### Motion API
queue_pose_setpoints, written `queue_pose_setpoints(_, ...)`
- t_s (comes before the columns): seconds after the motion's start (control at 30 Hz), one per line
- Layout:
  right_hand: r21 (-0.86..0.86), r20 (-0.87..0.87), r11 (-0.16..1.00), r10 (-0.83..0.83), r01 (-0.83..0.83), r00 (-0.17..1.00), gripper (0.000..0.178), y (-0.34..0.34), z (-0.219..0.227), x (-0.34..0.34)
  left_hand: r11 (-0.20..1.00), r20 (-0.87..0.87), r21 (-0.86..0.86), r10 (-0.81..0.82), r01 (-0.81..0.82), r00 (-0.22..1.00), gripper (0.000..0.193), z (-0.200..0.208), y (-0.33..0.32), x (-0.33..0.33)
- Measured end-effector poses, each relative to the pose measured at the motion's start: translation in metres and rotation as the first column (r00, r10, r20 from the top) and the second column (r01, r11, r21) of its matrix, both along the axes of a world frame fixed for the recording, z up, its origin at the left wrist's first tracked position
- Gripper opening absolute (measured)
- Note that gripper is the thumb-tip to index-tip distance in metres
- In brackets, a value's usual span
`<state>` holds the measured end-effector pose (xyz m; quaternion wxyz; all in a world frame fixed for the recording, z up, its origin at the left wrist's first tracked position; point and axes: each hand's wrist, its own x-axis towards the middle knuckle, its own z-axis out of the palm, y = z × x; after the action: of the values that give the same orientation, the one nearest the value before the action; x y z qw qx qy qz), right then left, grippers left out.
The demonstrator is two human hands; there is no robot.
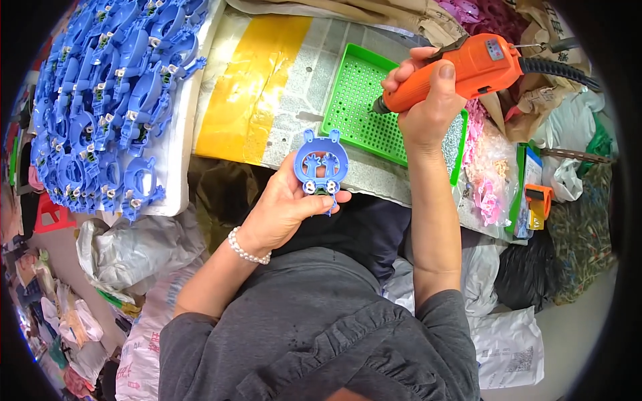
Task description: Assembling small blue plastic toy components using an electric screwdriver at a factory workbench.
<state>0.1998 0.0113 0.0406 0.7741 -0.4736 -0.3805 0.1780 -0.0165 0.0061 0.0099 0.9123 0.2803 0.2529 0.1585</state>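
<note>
My left hand (289, 194) is closed on a blue plastic housing (321, 152), round, with two ear-like tabs on top and small white parts near its lower edge. The thumb presses on its lower end. My right hand (435, 100) grips an orange electric screwdriver (461, 73), its dark tip pointing down and left. Beneath that tip lies a green perforated tray (354, 100), and small silvery pieces, likely screws, fill its right end. At the upper left, many similar blue housings (127, 87) cover a white board (179, 134).
Yellow tape (251, 80) runs across the grey work surface (297, 80). A black coiled cable (558, 70) leads right from the screwdriver. Pink plastic parts (488, 190) lie right of the tray. White bags (137, 250) and a black bag (525, 271) sit below the table's edge.
</note>
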Motion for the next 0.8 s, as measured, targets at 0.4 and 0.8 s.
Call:
queue_pose_setpoints(0.4, -0.12, 0.059, 0.993, -0.011, 0.018, 0.998, 0.049, -0.004, 0.0, 0.0, 0.994, -0.06, 0.099, -0.035, 0.041, 0.998, 0.058, -0.006, 0.002, 0.008)
queue_pose_setpoints(0.8, -0.137, 0.043, 0.991, 0.003, 0.003, 0.999, 0.046, -0.003, -0.001, 0.002, 0.992, -0.05, 0.121, -0.038, 0.044, 0.998, 0.057, -0.009, 0.002, 0.011)
